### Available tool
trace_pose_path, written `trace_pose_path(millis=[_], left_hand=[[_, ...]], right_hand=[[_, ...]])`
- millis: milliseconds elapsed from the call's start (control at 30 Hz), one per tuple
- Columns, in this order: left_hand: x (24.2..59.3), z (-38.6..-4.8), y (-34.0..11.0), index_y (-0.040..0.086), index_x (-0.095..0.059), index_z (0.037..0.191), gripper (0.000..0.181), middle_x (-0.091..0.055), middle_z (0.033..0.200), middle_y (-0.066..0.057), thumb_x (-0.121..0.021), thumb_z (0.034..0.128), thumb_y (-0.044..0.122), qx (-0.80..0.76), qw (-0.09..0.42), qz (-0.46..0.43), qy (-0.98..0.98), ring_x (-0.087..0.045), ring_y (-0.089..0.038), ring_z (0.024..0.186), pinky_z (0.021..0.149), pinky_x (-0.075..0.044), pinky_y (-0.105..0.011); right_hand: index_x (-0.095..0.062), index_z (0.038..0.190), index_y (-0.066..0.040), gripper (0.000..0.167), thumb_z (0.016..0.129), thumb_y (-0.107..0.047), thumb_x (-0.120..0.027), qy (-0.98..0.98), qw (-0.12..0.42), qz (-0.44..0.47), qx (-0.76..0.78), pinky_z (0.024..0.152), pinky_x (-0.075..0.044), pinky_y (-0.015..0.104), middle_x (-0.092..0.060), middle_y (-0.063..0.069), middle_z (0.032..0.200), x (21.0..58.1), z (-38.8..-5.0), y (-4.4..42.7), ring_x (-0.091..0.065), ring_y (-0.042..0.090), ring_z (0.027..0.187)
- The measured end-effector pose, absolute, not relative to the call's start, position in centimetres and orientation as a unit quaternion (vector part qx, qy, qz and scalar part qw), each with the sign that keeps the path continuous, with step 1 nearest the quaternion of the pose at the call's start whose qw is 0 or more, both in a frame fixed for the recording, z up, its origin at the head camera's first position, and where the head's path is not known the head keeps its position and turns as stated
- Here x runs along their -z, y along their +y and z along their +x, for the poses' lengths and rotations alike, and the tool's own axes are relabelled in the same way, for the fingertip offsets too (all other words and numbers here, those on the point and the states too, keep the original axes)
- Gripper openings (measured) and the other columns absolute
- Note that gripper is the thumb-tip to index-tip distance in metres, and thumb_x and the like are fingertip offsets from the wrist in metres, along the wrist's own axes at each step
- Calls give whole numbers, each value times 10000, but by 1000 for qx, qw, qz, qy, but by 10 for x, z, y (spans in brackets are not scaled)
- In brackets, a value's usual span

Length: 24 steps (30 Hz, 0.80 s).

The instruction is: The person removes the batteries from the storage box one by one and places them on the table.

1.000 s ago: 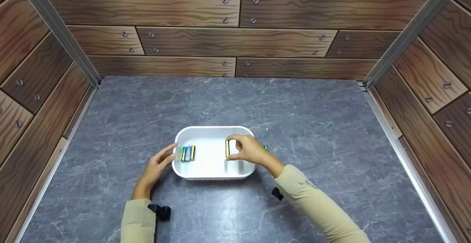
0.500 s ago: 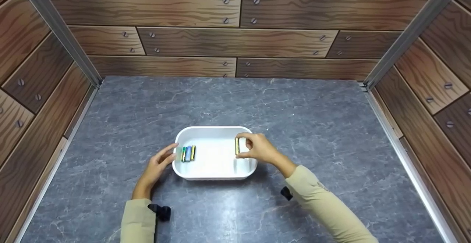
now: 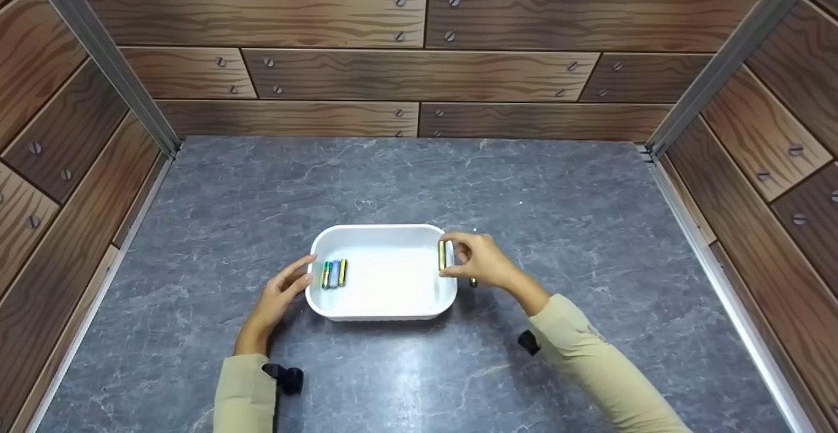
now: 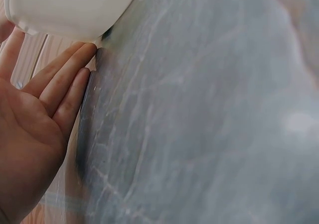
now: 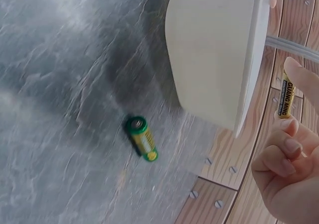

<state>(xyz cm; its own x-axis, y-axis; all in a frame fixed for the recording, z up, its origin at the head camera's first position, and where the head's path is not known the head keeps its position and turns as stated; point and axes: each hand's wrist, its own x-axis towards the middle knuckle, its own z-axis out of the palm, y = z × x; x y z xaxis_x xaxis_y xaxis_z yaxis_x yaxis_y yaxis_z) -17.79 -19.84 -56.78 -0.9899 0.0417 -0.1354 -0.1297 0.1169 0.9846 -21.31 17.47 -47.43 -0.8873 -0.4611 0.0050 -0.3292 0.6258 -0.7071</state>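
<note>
A yellow-and-black battery (image 3: 442, 255) is pinched by its two ends between the thumb and a finger of my right hand (image 3: 488, 263), above the bin's right rim. The right wrist view shows lettering on this held battery (image 5: 286, 97). My left hand (image 3: 273, 302) touches the left end of the white plastic bin (image 3: 382, 318) with fairly straight fingers. Inside, at the left end, lie a green battery (image 3: 327, 275), a blue battery (image 3: 334, 274) and a gold battery (image 3: 343, 272) side by side. Outside on the right, a green-and-yellow battery (image 5: 143, 138) lies on the table, mostly hidden from the head view.
The grey marble-patterned tabletop (image 3: 314, 177) surrounds the bin. Wood-patterned walls (image 3: 340, 73) stand at the back and both sides, with metal rails (image 3: 733, 66) at the corners.
My right hand has moved right with the pinched battery, from over the bin's inside to its right rim. The left hand and the batteries inside have stayed put.
</note>
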Motion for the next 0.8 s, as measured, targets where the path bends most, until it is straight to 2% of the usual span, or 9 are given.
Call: trace_pose_path(millis=[233,800], left_hand=[[568,-178,-198,36,-522,1376,421,-598,1307,-263,-564,959,72,-671,60,-25,739,-612,10,1019,891,-468,-130],[568,-176,-198,49,-519,1381,429,-589,1322,-256,-574,959,107,-665,59,-26,744,-612,5,1031,888,-471,-136]], right_hand=[[-621,1212,24,546,741,-154,-831,900,72,-216,372,541,-346,178,-441,-35,599,478,-212,188,-361,51,522],[-618,1208,34,559,724,-141,-837,894,92,-185,397,530,-333,156,-437,-55,618,493,-206,214,-373,28,546]])
